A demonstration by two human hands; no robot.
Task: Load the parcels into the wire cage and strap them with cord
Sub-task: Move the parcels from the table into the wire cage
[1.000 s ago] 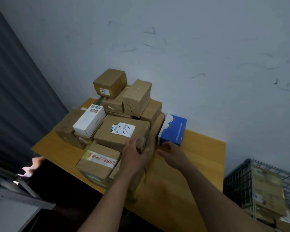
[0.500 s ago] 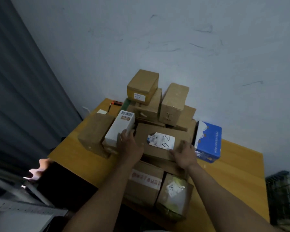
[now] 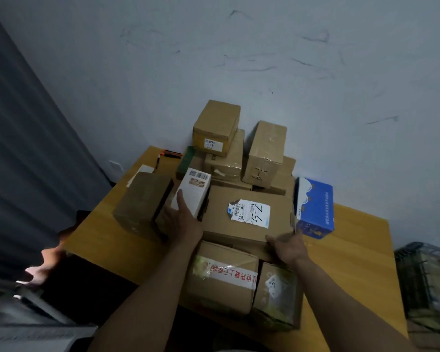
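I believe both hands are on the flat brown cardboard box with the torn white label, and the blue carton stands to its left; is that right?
Not quite: in the head view the blue carton stands to the right of the flat brown cardboard box with the torn white label, not its left. The left hand and right hand are both on that box.

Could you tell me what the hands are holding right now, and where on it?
The flat labelled carton: left hand at its left edge, right hand at its near-right corner.

Head-worn, wide-angle, looking forward and steeply down onto the wooden table (image 3: 353,250) from its near edge. Close above the stacked parcels, facing the scuffed wall (image 3: 239,59) behind the table. Wire cage (image 3: 427,280) clipped right of the table.
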